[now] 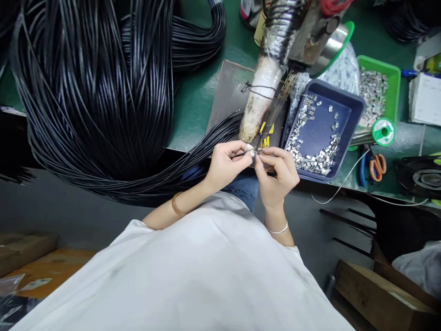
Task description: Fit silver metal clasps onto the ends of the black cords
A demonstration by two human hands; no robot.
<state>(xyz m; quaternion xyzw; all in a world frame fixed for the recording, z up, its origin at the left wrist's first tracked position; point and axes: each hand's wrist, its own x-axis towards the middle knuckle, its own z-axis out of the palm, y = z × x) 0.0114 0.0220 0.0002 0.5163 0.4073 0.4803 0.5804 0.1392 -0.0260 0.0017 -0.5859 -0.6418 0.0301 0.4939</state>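
Note:
My left hand (225, 165) is closed in a pinch on the end of a thin black cable (241, 153), with white wrapping on a fingertip. Close beside it my right hand (278, 174) pinches a small metal piece (259, 150), likely a connector. The two meet between my fingertips, partly hidden by them. Just above hangs the lower end of a white, plastic-wrapped tube (260, 92), with a slim dark metal rod (284, 92) pointing down alongside. A yellow part (266, 133) sits behind my fingertips. To the right, a dark blue tray (319, 133) holds many small metal shells.
Large bundles of black cable (93, 92) cover the left of the green table (193, 101) and hang over its front edge. A green bin (394, 87) of metal pieces, a solder spool (383, 132) and orange-handled pliers (378, 167) lie right. Cardboard boxes (382, 294) stand below.

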